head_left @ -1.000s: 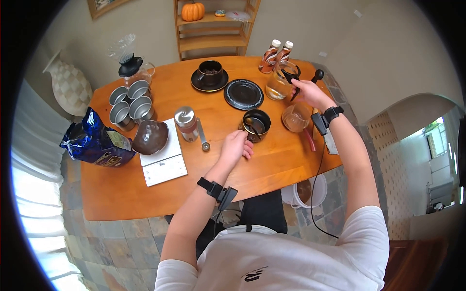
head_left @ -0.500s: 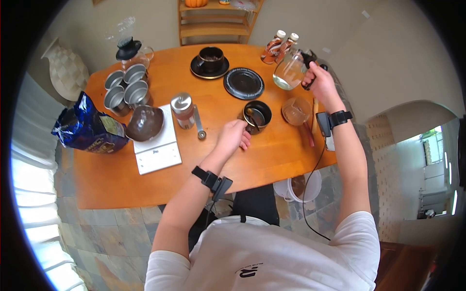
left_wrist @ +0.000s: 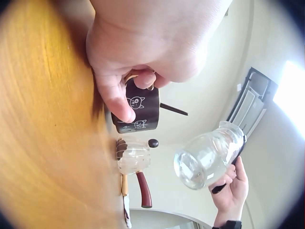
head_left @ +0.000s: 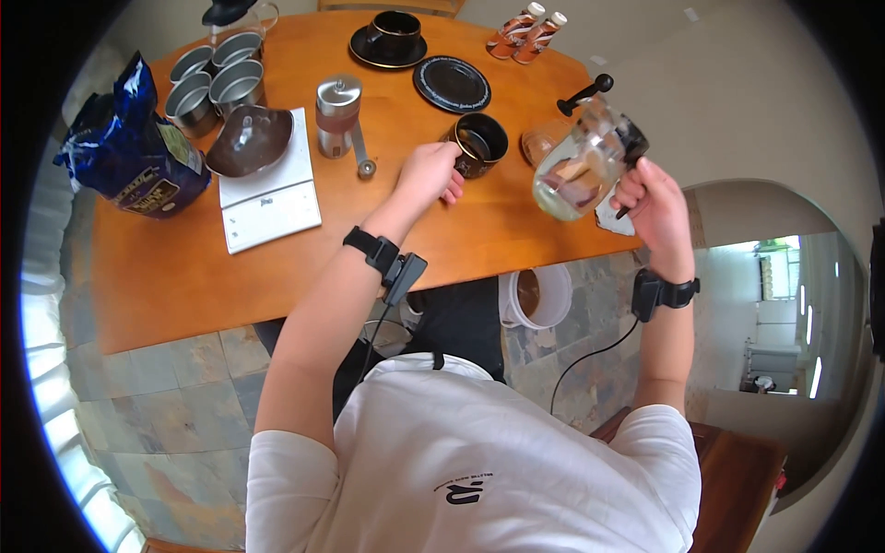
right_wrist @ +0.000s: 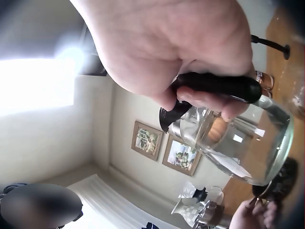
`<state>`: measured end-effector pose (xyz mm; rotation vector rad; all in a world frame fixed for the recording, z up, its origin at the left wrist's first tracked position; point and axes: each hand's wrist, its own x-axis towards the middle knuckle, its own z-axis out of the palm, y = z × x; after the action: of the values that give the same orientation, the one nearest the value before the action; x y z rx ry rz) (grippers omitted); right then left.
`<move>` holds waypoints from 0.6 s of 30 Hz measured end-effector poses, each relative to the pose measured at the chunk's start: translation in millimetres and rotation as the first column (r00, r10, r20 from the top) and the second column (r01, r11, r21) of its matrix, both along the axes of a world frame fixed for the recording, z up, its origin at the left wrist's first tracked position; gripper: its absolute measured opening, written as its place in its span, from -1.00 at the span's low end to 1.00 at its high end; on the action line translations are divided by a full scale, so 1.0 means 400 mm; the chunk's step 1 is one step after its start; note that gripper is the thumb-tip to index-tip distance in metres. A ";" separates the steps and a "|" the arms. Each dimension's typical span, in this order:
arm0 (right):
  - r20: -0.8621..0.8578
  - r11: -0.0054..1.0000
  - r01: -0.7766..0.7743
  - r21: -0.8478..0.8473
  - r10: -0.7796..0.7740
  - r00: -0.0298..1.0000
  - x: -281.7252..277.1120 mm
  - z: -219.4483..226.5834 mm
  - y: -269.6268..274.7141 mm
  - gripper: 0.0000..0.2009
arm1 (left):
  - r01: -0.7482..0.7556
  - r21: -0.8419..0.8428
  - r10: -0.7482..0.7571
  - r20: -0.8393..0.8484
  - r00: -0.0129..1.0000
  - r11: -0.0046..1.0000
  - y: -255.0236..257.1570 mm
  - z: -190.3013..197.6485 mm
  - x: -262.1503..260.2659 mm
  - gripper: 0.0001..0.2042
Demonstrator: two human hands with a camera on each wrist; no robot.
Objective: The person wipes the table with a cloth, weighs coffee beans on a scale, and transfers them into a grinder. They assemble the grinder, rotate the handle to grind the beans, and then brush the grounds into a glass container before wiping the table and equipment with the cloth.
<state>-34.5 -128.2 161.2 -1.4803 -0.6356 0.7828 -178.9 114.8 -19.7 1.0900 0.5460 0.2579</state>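
Glass pitcher: the pitcher (head_left: 576, 175) is clear, round-bellied and shiny, with a greenish tint at its base and a black handle (right_wrist: 217, 86); how much liquid it holds, I cannot tell.
Pitcher's place: off the table (head_left: 396, 249), at 3 o'clock from the black cup and well above the tabletop, with 12 o'clock straight ahead of the person.
Pitcher's axis: tilted, the base toward 7 o'clock and the top toward 1 o'clock in the head view.
Right hand: its fingers (head_left: 654, 198) curl round the black handle at the pitcher's 4 o'clock side; the forearm runs up toward 12 o'clock.
Black cup: dark and upright on the table, the cup (head_left: 477, 170) has a gold rim and white animal drawings; a slim dark stem (left_wrist: 174, 109) sticks out of its mouth.
Left hand: bent fingers (head_left: 429, 175) grip the cup's handle at its 8 o'clock side, one digit lying along the wall; the forearm reaches toward 1 o'clock.
Near the cup: a black disc (head_left: 452, 85) with white lettering at 11 o'clock, a steel grinder (head_left: 338, 115) at 9 to 10 o'clock, two bottles (head_left: 527, 37) at 1 o'clock.
Farther out: a brown bowl (head_left: 251, 140) on a white scale (head_left: 272, 217) and a blue bag (head_left: 138, 161), all toward 9 o'clock.
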 end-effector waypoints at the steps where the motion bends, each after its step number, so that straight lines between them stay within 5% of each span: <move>1: 0.000 1.000 -0.003 -0.026 0.003 1.000 -0.020 -0.009 -0.003 -0.74 | 0.003 -0.015 -0.003 0.011 1.000 1.000 0.003 -0.006 0.002 -0.65; 15: 0.039 0.949 0.019 -0.315 -0.007 0.999 -0.049 -0.061 0.033 -0.73 | 0.119 0.058 -0.120 0.012 0.993 0.991 0.004 -0.006 -0.006 -0.65; 18: 0.102 0.894 -0.036 -0.447 0.092 0.991 -0.057 -0.044 0.052 -0.70 | 0.122 0.044 -0.122 0.007 0.993 0.992 -0.001 0.008 -0.006 -0.67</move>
<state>-57.5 -107.3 143.5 -1.9455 -0.6239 0.9375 -181.2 114.6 -16.6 1.1597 0.4654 0.1689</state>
